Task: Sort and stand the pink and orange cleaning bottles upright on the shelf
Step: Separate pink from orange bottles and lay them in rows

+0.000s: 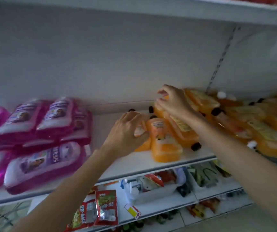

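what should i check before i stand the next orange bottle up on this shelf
1. Left hand grips a short orange plastic bottle: ok.
2. Right hand pinches the far end of a long orange plastic bottle: ok.
3. Bare white metal shelf between the two colours, room to stand it: ok.
4. Orange bottle pile upright: not ok, all lie flat.
5. Pink plastic bottles upright: not ok, stacked flat.
6. Black caps tight: cannot tell, blurred.
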The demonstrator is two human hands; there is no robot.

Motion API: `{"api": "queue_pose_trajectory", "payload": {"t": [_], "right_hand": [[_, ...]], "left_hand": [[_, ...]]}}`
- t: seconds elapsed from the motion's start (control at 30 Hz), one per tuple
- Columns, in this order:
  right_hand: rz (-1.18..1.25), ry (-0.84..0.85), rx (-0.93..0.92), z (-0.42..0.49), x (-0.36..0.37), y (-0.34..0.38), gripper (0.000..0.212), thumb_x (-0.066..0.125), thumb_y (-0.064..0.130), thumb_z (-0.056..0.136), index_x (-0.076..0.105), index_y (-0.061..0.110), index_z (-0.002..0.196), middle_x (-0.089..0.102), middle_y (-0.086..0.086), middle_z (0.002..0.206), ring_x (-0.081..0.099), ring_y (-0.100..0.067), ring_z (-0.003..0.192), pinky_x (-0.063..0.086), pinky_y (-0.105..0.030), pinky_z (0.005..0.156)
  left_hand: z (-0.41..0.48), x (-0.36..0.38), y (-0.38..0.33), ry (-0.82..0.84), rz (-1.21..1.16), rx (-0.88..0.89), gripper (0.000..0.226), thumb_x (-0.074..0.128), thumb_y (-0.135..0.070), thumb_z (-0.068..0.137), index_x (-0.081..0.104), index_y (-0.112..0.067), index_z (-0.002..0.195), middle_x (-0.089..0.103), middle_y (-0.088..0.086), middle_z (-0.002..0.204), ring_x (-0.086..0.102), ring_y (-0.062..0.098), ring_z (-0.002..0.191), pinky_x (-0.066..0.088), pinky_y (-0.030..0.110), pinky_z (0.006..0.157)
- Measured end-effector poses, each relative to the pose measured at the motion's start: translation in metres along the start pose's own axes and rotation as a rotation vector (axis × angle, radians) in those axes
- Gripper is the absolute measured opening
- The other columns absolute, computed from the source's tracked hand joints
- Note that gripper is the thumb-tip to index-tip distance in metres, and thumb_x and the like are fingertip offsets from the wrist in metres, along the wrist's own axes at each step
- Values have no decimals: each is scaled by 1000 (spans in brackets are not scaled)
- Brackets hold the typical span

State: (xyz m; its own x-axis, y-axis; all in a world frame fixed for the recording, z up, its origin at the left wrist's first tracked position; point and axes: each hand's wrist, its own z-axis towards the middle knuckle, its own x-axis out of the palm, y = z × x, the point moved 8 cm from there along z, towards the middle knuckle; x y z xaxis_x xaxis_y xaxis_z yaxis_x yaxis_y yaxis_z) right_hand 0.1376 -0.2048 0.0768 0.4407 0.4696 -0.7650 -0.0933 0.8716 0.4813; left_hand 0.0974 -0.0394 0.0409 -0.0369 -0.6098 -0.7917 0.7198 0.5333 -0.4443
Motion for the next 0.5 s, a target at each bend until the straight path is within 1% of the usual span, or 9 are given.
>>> {"api": "queue_pose_trajectory", "payload": {"t": [0.03,0.1,0.17,0.23,0.3,0.33,0.4,0.5], "right_hand": [[-18,-6,14,-3,-13,-21,24,62,9,81,63,7,104,65,-9,109,60,-22,102,46,-32,87],[-71,16,24,-9,-36,-55,29,62,8,82,62,7,110,62,-8,118,57,-21,110,41,-26,89],[-120,90,3,-14,-52,-84,33,63,13,84,60,9,116,56,-6,127,50,-19,119,32,-18,89],[-137,209,-60,-19,-55,-105,38,65,12,81,59,13,119,52,-4,132,42,-19,127,24,-16,93],[-189,327,-156,-25,-50,-120,53,64,5,76,53,16,127,45,-1,140,35,-17,133,22,-18,102],[-241,354,-216,-30,-44,-120,61,63,2,74,47,17,132,40,0,143,33,-17,134,22,-22,106],[-361,336,-329,-34,-38,-125,72,63,-1,75,35,18,139,30,0,149,27,-20,137,19,-29,110],[-534,253,-432,-34,-27,-127,81,62,0,80,23,24,146,18,-2,155,20,-24,140,16,-41,112]], "left_hand": [[10,14,-9,16,-9,6,55,43,-52,73,62,-16,111,61,8,111,54,31,104,43,39,89],[29,39,-26,34,-19,-5,58,42,-54,72,61,-18,113,59,8,114,53,28,106,37,34,88],[47,62,-44,70,-47,-43,51,46,-50,77,58,-21,118,55,5,122,50,25,110,34,30,86],[62,86,-57,97,-46,-75,42,53,-42,85,52,-24,123,48,2,129,46,22,115,37,30,88],[75,105,-64,102,-8,-130,41,55,-39,87,47,-28,126,43,-1,133,40,19,121,35,31,91],[77,111,-62,111,4,-153,43,55,-40,87,46,-29,127,42,-2,134,38,19,122,33,30,91],[84,127,-62,125,71,-181,48,54,-44,87,43,-28,130,42,-1,133,35,19,122,31,30,94],[91,135,-64,97,176,-187,50,56,-46,85,45,-24,129,44,1,129,34,19,121,30,30,96]]}}
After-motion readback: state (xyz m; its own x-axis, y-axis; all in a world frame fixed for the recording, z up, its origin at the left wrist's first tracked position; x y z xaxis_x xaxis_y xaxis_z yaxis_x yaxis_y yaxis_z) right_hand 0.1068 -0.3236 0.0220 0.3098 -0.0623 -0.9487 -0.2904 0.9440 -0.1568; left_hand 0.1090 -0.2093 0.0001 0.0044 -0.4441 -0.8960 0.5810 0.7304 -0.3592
